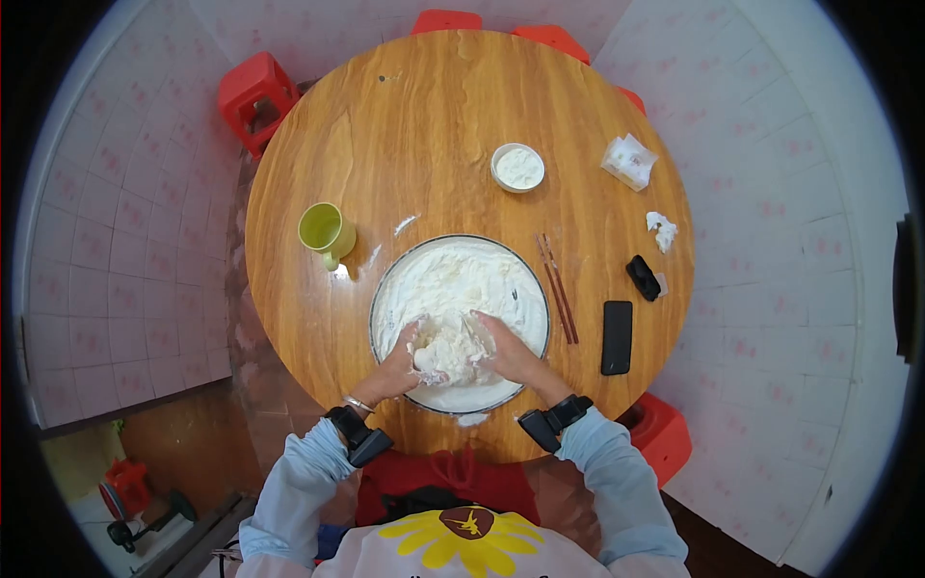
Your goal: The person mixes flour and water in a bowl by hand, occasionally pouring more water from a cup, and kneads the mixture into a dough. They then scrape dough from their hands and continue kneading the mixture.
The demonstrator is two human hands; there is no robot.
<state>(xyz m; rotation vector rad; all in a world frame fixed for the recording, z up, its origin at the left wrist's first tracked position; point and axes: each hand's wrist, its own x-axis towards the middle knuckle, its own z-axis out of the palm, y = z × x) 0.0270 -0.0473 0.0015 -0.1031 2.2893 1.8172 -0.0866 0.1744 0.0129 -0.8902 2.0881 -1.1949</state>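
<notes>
My left hand (397,367) and my right hand (508,353) are cupped around a ragged lump of floury dough (449,349). It sits between them over the near half of a large round tray (462,237). White flour covers most of the tray floor, thickest toward the far side. Dough and flour cling to the fingers of both hands, and some fingertips are hidden by the lump. Right of the tray lies a pair of brown chopsticks (559,294). A yellow-green mug (344,239) stands to the left, its handle toward me.
Beyond the tray is a white bowl (511,189) of flour. Along the right of the round wooden table (424,125) lie a tissue pack (629,162), crumpled tissue (662,231), a small black item (643,277) and a phone (617,337). Red stools (258,96) surround the table.
</notes>
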